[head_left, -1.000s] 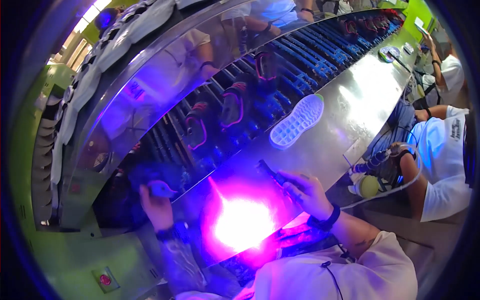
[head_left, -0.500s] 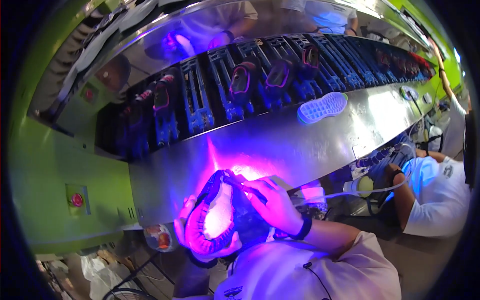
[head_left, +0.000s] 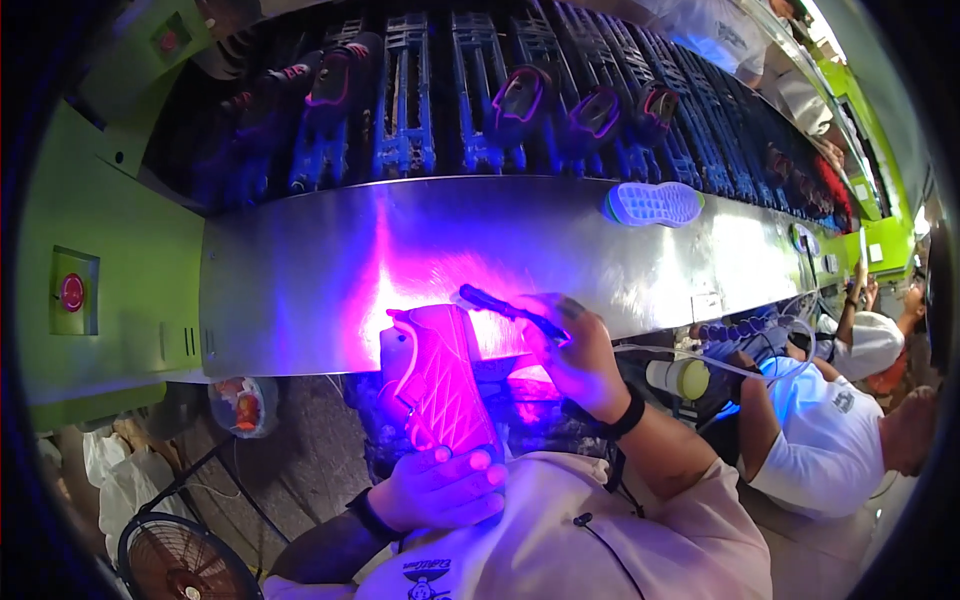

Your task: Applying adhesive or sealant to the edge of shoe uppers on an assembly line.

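A shoe [head_left: 442, 375], lit pink and purple, stands in front of my body at the near edge of the steel ledge. Its quilted side faces up, the collar pointing away from me. My left hand [head_left: 440, 488] is closed over the near end of the shoe, fingers across it. Just right of the shoe's collar, my right hand [head_left: 578, 355] grips a thin dark pen-like tool [head_left: 500, 305]. The tool's tip points left and away, apart from the shoe. What kind of tool it is I cannot make out.
Beyond the steel ledge [head_left: 290, 290] runs a conveyor of blue slatted racks [head_left: 405, 130] carrying several dark shoes [head_left: 520, 100]. A pale shoe sole [head_left: 655, 204] lies on the ledge. At right are a co-worker in a white shirt [head_left: 825, 440] and a capped container [head_left: 680, 378]. A fan [head_left: 185, 560] stands lower left.
The shoe has been turned from its pale underside to its quilted side. My right hand and the tool have come away from it. My left hand has shifted to its near end.
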Available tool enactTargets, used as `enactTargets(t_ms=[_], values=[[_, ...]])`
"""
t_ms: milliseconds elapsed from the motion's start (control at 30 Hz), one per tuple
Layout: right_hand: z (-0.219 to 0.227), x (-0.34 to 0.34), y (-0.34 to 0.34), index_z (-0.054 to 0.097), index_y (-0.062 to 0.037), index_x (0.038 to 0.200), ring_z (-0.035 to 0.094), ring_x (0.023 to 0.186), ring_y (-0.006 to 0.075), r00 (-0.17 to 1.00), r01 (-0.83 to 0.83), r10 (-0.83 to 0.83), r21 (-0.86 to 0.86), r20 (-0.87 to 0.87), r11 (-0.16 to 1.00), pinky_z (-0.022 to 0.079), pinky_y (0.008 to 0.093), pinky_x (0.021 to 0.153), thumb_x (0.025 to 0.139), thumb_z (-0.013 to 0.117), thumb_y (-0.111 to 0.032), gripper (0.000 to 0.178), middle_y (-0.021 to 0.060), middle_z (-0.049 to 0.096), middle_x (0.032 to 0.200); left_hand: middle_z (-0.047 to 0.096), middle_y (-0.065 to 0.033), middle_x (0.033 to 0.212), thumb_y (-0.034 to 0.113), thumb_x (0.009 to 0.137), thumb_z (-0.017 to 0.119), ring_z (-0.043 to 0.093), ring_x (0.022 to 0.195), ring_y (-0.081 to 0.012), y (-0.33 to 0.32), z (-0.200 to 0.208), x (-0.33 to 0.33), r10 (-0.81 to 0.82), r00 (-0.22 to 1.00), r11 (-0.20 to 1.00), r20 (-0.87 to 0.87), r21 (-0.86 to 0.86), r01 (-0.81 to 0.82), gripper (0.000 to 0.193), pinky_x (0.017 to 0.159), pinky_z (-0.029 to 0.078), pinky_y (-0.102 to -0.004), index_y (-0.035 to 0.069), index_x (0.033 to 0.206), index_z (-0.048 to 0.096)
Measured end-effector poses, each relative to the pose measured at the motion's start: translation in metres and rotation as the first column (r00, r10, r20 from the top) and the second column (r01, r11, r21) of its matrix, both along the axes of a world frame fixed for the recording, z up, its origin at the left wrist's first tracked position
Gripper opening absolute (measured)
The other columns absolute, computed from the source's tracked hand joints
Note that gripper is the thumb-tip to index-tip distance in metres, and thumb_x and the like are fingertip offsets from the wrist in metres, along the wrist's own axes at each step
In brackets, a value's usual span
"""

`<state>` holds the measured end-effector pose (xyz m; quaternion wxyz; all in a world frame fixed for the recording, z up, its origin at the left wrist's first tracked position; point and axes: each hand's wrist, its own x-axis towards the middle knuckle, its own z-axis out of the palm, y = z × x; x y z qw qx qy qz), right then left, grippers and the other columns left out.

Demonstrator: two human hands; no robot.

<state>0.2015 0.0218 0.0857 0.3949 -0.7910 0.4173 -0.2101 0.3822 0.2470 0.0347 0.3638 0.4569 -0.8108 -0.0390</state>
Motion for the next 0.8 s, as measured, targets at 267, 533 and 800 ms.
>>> enactTargets(t_ms=[267, 533, 800], values=[[0.000, -0.003, -0.011, 0.073, -0.0062, 0.125, 0.074, 0.083, 0.0222, 0.996, -0.027, 0.002, 0.273, 0.095, 0.962, 0.056, 0.0339, 0.073, 0.094, 0.073, -0.020, 0.034, 0.0171, 0.076, 0.110, 0.056, 0.0105, 0.147, 0.027, 0.095, 0.054, 0.050, 0.140, -0.0156, -0.020, 0.037, 0.023, -0.241, 0.968, 0.970, 0.073, 0.010, 0.241, 0.038, 0.109, 0.039, -0.0417, 0.038, 0.131, 0.058], [0.003, -0.015, 0.020, 0.073, -0.0074, 0.126, 0.073, 0.097, 0.0193, 0.997, 0.080, -0.071, 0.387, -0.036, 0.919, 0.056, 0.0351, 0.085, 0.097, 0.072, -0.020, 0.032, 0.0165, 0.075, 0.115, 0.053, 0.0093, 0.152, 0.028, 0.095, 0.055, 0.049, 0.140, -0.0170, -0.019, 0.033, 0.028, -0.295, 0.953, 0.955, 0.075, 0.002, 0.295, 0.043, 0.112, 0.037, -0.0453, 0.037, 0.138, 0.058], [0.013, -0.016, 0.051, 0.069, -0.0013, 0.130, 0.067, 0.099, 0.0101, 0.990, 0.049, -0.108, 0.487, 0.094, 0.872, 0.054, 0.0296, 0.089, 0.096, 0.073, -0.009, 0.035, 0.0104, 0.075, 0.120, 0.055, 0.0084, 0.150, 0.033, 0.095, 0.058, 0.049, 0.140, -0.0186, -0.005, 0.026, 0.023, -0.202, 0.979, 0.979, -0.021, -0.018, 0.202, 0.045, 0.116, 0.032, -0.0499, 0.037, 0.139, 0.059]])
